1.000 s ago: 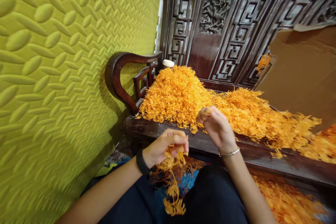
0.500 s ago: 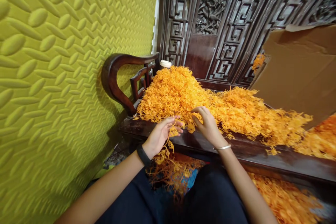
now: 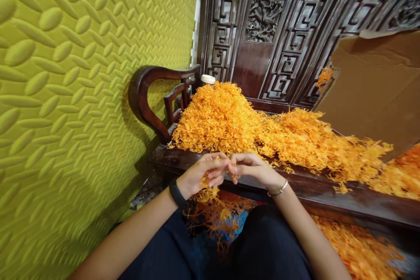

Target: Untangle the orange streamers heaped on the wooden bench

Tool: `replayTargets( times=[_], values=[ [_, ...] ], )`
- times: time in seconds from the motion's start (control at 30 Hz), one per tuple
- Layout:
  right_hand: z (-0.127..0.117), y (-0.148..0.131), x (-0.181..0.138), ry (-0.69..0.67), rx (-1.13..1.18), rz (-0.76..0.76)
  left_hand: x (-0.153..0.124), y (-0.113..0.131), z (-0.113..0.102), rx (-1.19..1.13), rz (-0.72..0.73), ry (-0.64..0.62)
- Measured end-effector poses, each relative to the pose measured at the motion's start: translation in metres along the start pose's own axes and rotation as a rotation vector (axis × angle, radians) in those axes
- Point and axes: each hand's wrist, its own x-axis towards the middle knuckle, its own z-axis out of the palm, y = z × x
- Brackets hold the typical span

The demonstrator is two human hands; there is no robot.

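Observation:
My left hand (image 3: 205,173) is closed around a yellow-orange plastic strand (image 3: 210,194) with thin, curly branches, which hangs below the palm. My right hand (image 3: 252,169) is pinched, and its fingertips meet those of my left hand. A bit of orange shows between the fingertips, but its exact shape is hidden. Just beyond both hands, a big heap of similar orange curly pieces (image 3: 223,118) lies on the dark wooden bench (image 3: 197,159). More orange strands (image 3: 219,218) lie below the hands, between my knees, over something blue.
A curved wooden armrest (image 3: 141,92) stands at the left beside a yellow embossed wall (image 3: 82,74). Behind the heap are a white-lidded container (image 3: 208,79) and a carved backrest (image 3: 252,61). Cardboard (image 3: 374,83) leans at the right. More orange pieces (image 3: 357,245) lie below the bench.
My right hand has come down and left from the edge of the heap to meet my left hand. Its fingers have closed into a pinch, and my left fingers have curled in.

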Motion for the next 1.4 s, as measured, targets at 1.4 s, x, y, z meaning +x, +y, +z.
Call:
replayTargets(
  times=[1.4],
  values=[
    [-0.011, 0.012, 0.007, 0.594, -0.779, -0.296, 0.013, 0.003, -0.021, -0.233, 0.169, 0.377]
  ],
)
